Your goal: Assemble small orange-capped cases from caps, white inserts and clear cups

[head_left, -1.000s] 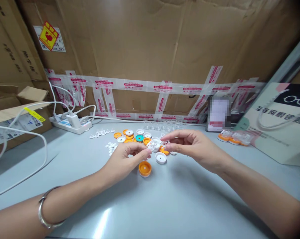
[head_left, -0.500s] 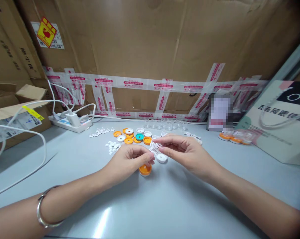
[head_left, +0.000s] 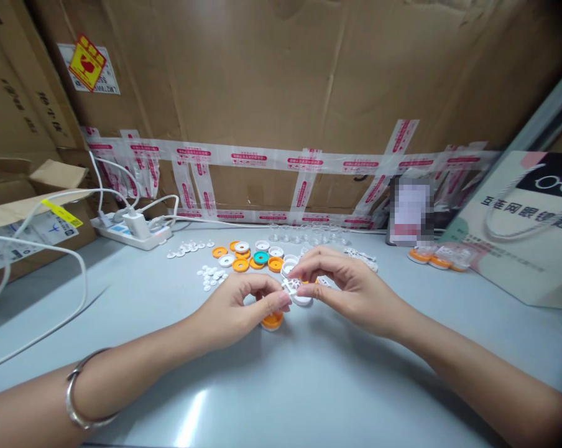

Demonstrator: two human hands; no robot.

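Observation:
A small white openwork plastic piece (head_left: 291,285) is pinched between the fingertips of both hands above the table. My left hand (head_left: 248,306) grips its near left side with thumb and forefinger. On the other side, the thumb and forefinger of my right hand (head_left: 344,283) close on it. Just under my left fingertips stands an orange round cup (head_left: 272,321) with a pale base, partly covered by the hand. A white round cap (head_left: 302,300) lies beneath the held piece. Behind the hands are several orange and white ring-shaped caps and a teal cap (head_left: 261,257).
Small white discs (head_left: 211,275) lie left of the caps, and clear domes (head_left: 309,234) line the back. A phone (head_left: 409,211) leans at the cardboard; assembled orange-and-white pieces (head_left: 439,257) sit by a paper bag (head_left: 523,249). A power strip (head_left: 136,233) with white cables is at left.
The white openwork piece has turned and sits slightly lower between my fingers. My right fingertips have shifted a little down, and the left hand has barely moved.

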